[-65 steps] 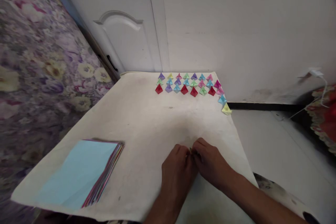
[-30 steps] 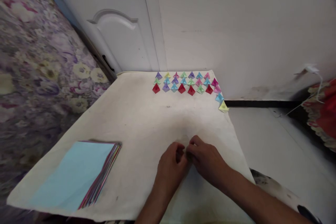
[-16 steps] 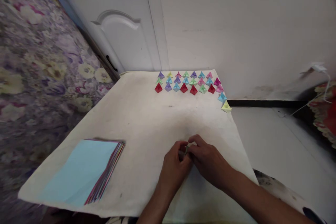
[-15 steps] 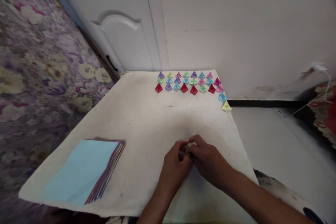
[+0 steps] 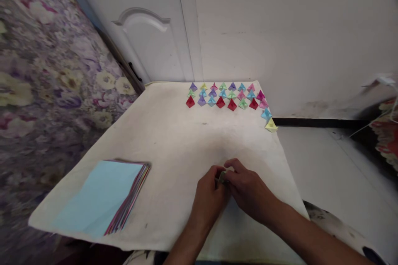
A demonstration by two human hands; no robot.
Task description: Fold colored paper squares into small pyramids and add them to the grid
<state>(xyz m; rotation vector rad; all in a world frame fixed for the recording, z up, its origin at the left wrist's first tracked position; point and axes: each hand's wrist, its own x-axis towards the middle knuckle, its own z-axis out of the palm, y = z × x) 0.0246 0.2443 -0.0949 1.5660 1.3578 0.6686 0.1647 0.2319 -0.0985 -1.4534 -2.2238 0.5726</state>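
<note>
My left hand (image 5: 209, 196) and my right hand (image 5: 247, 190) meet over the near middle of the white cloth-covered table (image 5: 174, 140). Their fingertips pinch a small folded piece of pale green paper (image 5: 222, 177) between them; most of it is hidden by the fingers. A stack of coloured paper squares (image 5: 102, 196), light blue on top, lies at the near left. Several small folded paper pyramids (image 5: 226, 96) in red, purple, blue, green, pink and yellow stand in rows at the far right corner.
A white cabinet door (image 5: 146, 37) and a white wall (image 5: 280, 41) stand behind the table. Floral purple fabric (image 5: 40, 78) fills the left. The table's right edge drops to a light floor (image 5: 336, 165), with red fabric (image 5: 388, 132) far right.
Both hands stay pinched together at the same spot, fingers shifting slightly on the small folded paper. The view has drifted a little; nothing else on the table has moved.
</note>
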